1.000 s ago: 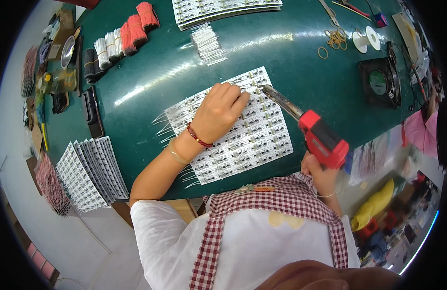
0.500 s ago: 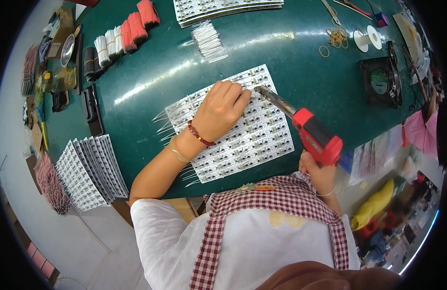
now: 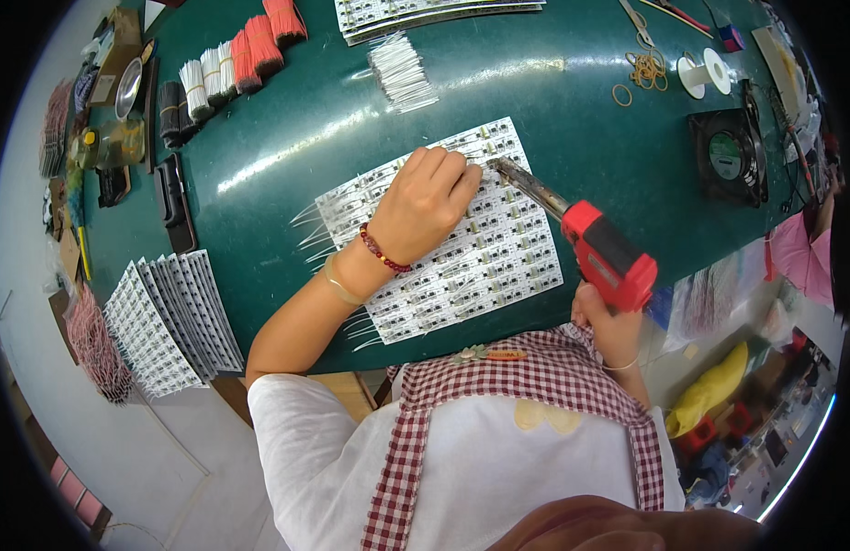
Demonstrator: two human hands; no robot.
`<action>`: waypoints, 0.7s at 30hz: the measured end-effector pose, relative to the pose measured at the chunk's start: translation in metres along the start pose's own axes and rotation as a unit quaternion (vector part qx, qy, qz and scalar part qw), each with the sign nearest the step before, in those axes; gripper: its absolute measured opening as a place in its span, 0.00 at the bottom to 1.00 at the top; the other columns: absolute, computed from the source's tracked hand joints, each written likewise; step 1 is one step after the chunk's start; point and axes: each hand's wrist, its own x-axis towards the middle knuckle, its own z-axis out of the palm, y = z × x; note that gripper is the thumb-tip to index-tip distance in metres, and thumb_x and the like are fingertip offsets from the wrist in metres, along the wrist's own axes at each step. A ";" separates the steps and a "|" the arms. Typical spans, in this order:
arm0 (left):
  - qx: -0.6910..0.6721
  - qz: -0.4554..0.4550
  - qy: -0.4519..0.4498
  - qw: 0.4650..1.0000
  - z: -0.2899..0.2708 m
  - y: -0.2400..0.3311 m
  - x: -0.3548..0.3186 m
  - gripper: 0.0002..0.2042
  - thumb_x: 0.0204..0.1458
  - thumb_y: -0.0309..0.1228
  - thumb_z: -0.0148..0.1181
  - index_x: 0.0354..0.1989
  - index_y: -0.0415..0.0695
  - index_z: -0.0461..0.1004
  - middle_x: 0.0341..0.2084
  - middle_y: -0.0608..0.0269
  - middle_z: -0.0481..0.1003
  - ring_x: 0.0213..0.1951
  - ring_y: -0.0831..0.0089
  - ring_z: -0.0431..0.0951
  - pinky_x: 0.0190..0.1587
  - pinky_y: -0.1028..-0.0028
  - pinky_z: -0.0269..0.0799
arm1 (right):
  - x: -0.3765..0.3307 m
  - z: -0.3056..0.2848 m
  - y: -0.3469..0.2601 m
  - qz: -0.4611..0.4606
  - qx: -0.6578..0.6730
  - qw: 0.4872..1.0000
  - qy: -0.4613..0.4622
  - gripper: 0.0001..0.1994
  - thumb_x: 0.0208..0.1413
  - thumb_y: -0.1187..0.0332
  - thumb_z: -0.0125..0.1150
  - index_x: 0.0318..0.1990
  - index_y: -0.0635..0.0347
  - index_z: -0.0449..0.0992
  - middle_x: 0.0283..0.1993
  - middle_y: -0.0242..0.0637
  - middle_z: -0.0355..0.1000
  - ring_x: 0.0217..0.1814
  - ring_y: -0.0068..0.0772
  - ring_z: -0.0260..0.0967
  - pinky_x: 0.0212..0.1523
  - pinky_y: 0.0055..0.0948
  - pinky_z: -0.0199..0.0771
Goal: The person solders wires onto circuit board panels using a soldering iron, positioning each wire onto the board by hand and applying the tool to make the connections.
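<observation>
spreads broadly across the view as a glossy green table (image 3: 618, 147), with a front edge close against a checked cloth apron (image 3: 507, 372). places a stiff white circuit sheet (image 3: 498, 243) near that edge, lying flat and turned slightly askew. leaves open room at its right, as far as the square black fan (image 3: 726, 156), and a narrower bare strip at its left, before the overlapping boards (image 3: 172, 321) by the table's side.

compared with a second ago, brings the tip of the red-and-black soldering gun (image 3: 618, 262) slightly nearer to the left fingers; otherwise, keeps sheet and left hand almost in place.

wraps the right hand (image 3: 613, 335) around the gun's lower part, with the metal barrel slanting over the sheet's upper right; cannot tell whether touching. rests the left hand (image 3: 425, 202) over the sheet, fingers narrowed together; cannot tell whether pinching a wire, with fingertips hidden.

carries rows of small dark components on the sheet, and thin white wires (image 3: 307, 219) sprouting from its left edge. last, round red beads on a bracelet (image 3: 374, 249).
</observation>
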 end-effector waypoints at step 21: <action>0.005 0.013 -0.020 1.000 -0.028 0.009 -0.003 0.13 0.39 0.21 0.58 0.37 0.35 0.74 0.25 0.60 0.67 0.29 0.65 0.69 0.33 0.69 0.65 | -0.009 -0.009 -0.014 -0.037 0.105 0.994 0.008 0.19 0.54 0.64 0.62 0.47 0.70 0.68 0.26 0.35 0.68 0.22 0.22 0.64 0.25 0.22 0.66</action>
